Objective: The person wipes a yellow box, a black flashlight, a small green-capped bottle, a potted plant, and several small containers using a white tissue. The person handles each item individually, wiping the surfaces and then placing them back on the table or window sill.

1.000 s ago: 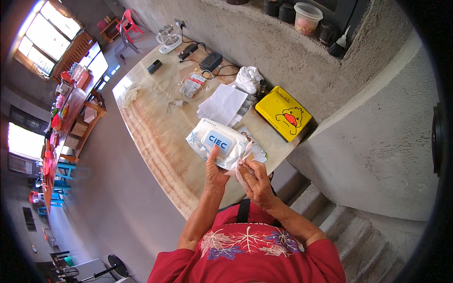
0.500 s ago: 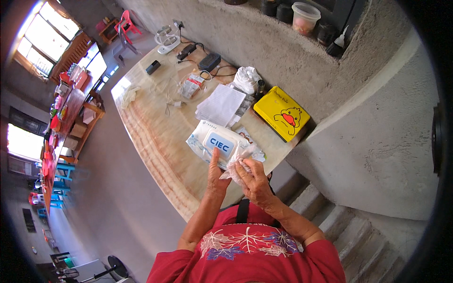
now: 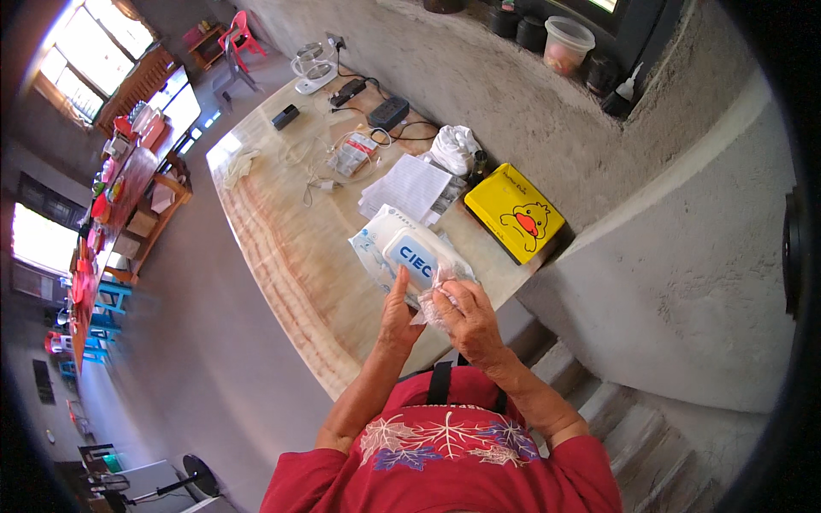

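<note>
A white and light-blue pack of wet wipes [image 3: 395, 232] with a raised lid is tilted above the near part of the table. My left hand [image 3: 399, 318] grips its near edge, the thumb lying over the lid's side and the other fingers hidden beneath. In my right hand [image 3: 473, 327] is a crumpled whitish cloth [image 3: 433, 309], pinched in bent fingers and pressed against the pack's near right end. Just beyond the pack lie sheets of lined paper [image 3: 402, 188].
A yellow box with a duck picture [image 3: 515, 214] stands at the table's right edge, near a bundled white cloth [image 3: 453, 150]. Farther back are a black adapter [image 3: 388, 113], cables and a small black box [image 3: 285, 117]. Concrete steps [image 3: 633, 436] descend at the right.
The pack has turned and tilted a little, its far end shifting right. My right hand, with the cloth, has moved slightly right and down along the pack. The view has shifted a bit.
</note>
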Action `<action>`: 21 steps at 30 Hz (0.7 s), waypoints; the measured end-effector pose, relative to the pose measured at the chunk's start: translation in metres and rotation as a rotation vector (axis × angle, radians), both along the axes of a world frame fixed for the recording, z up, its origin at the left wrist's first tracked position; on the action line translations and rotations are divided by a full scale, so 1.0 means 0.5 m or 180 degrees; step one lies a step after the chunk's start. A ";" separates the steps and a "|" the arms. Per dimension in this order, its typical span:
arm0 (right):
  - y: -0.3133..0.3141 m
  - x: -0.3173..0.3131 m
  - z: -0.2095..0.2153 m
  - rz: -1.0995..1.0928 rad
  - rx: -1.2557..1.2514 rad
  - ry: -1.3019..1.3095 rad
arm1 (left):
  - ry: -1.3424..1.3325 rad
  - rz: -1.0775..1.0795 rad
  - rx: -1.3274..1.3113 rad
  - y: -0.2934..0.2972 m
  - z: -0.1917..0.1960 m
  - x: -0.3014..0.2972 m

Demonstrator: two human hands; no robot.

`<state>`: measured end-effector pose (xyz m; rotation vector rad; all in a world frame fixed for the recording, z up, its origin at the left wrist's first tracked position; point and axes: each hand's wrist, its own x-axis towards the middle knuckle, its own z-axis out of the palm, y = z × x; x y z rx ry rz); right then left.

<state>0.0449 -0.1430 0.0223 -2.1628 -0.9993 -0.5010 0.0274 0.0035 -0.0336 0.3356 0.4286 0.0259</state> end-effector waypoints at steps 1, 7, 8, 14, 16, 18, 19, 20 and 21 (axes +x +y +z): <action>-0.006 0.008 0.000 -0.0006 0.0008 0.0037 | -0.0026 0.0051 0.0138 -0.004 0.006 -0.002; -0.029 0.049 0.022 -0.0640 -0.0093 0.0322 | -0.0072 -0.0265 0.0119 -0.008 0.046 -0.023; -0.020 0.036 0.021 -0.0155 -0.0088 0.0262 | -0.0089 -0.0323 0.0132 -0.007 0.050 -0.025; 0.032 -0.006 0.008 0.0643 0.0042 0.0125 | -0.0189 -0.1069 0.0323 0.004 0.037 -0.048; 0.051 0.017 0.024 0.0556 -0.0033 0.0144 | -0.0435 -0.1270 0.0318 -0.001 0.057 -0.045; 0.067 0.041 0.030 0.0499 -0.0049 0.0144 | -0.0018 -0.1186 0.0621 -0.014 0.069 -0.058; 0.070 0.056 0.033 0.0452 -0.0091 0.0108 | -0.0037 -0.1226 0.0666 -0.014 0.064 -0.059; 0.073 0.071 0.034 0.0407 -0.0132 0.0071 | -0.0055 -0.1266 0.0711 -0.014 0.062 -0.062; 0.078 0.085 0.026 0.0193 -0.0056 0.0167 | -0.0056 -0.1298 0.0599 -0.011 0.062 -0.068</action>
